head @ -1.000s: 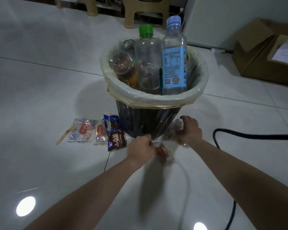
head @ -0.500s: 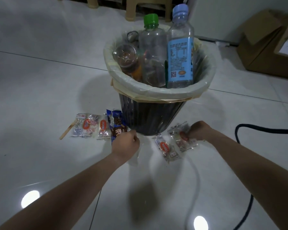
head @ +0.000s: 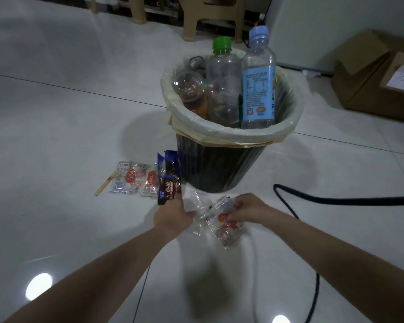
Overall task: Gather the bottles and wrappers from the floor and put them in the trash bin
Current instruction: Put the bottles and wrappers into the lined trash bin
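One pale, glossy tiled floor (head: 56, 113) fills the view; at the far right on it sits an open cardboard box (head: 369, 78), well apart from the trash bin (head: 219, 166), a black ribbed bin with a pale liner (head: 219, 132) folded over its rim, standing upright near the middle; three bottles stand or lean inside the bin, their tops rising above the rim: a blue-capped bottle (head: 258, 89) with a blue label at the right, a green-capped bottle (head: 223, 85) just beside it, and a brownish bottle (head: 189, 89) tilted at the left with its base towards the camera; a black cable (head: 336, 201) runs across the floor to the right of the bin and curves down towards the near edge; both bare forearms reach in from below, and the hands meet just in front of the bin's foot; the left hand (head: 173, 215) has its fingers curled and pinches a clear wrapper (head: 194, 203); the right hand (head: 247, 207) has its fingers bunched round a crumpled red-printed wrapper (head: 226, 227), which hangs below it; to the left of the bin, on the floor, lie a dark blue wrapper (head: 168, 180) touching the bin's base, then two red-labelled packets (head: 128, 177) side by side; a wooden stick (head: 104, 185) lies slanted at their left edge.
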